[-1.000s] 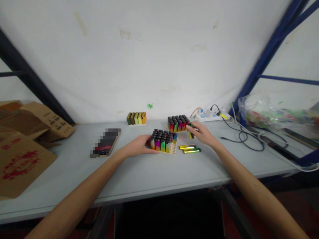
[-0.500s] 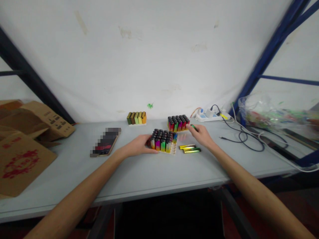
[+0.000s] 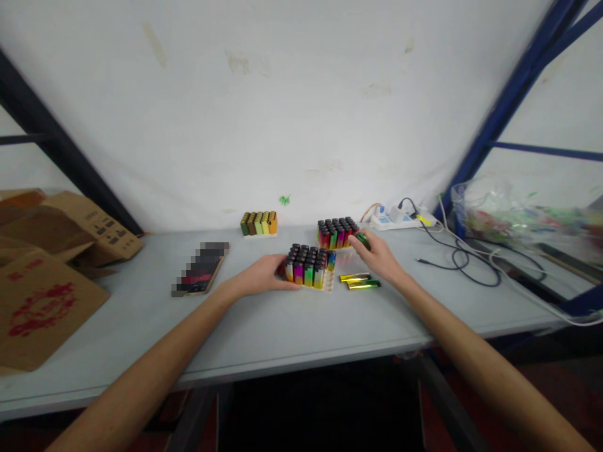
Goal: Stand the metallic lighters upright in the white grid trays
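Note:
My left hand [image 3: 266,275] grips the left side of a white tray [image 3: 328,284] that holds upright lighters [image 3: 308,267] with black tops and shiny coloured bodies. Bare slots show along the tray's right front side. In my right hand [image 3: 375,254] a green lighter [image 3: 362,240] is pinched between thumb and fingers, close to the right side of a second block of lighters [image 3: 336,233] farther back. Below that hand, two loose lighters, one yellow [image 3: 354,277] and one yellow-green [image 3: 363,285], lie flat on the table.
Against the wall stands a tray of green-to-orange lighters [image 3: 259,223]. A phone [image 3: 201,269] lies at left, beside cardboard boxes [image 3: 51,307]. A power strip [image 3: 400,217], cables [image 3: 464,263] and a plastic bag [image 3: 499,213] occupy the right side of the table [image 3: 264,333].
My right hand has shifted slightly left with the green lighter, nearer the back block. My left hand stays on the front tray.

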A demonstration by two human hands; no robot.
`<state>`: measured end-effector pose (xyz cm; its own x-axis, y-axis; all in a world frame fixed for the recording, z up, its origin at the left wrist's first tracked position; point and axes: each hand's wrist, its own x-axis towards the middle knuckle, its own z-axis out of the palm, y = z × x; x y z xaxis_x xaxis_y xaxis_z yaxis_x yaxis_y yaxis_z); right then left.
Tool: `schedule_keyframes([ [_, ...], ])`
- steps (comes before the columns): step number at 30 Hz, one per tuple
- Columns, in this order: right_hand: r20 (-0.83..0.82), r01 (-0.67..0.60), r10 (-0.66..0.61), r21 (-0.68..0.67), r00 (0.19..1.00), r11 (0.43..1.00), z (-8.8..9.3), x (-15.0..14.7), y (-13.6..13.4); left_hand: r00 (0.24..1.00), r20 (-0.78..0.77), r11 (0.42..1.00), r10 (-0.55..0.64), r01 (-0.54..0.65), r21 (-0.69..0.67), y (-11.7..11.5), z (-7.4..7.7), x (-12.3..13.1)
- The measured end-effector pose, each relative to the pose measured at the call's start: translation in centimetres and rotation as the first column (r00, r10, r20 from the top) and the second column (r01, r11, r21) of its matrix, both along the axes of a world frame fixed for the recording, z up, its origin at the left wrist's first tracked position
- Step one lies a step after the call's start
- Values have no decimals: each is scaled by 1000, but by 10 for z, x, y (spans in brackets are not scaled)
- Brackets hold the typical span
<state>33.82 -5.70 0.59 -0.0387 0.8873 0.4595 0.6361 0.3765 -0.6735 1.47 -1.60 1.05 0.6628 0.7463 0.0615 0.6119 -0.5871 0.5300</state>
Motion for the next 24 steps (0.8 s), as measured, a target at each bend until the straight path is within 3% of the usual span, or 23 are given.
schedule_keyframes([
  [5, 9, -192, 192, 2, 981, 981, 4, -3, -3, 1000, 12, 1000, -8, 8, 2, 1, -2, 0],
  [10, 153, -181, 171, 52, 973, 982, 7, -7, -7, 1000, -4, 1000, 3, -3, 16, 1, -2, 0],
  [16, 113, -277, 279, -29, 954, 960, 5, -13, -12, 1000, -9, 1000, 1, 0, 22, 1, -2, 1],
  [24, 389, -274, 238, 40, 890, 961, -9, -15, -5, 1000, -15, 1000, -1, 1, 14, 0, -1, 2],
])
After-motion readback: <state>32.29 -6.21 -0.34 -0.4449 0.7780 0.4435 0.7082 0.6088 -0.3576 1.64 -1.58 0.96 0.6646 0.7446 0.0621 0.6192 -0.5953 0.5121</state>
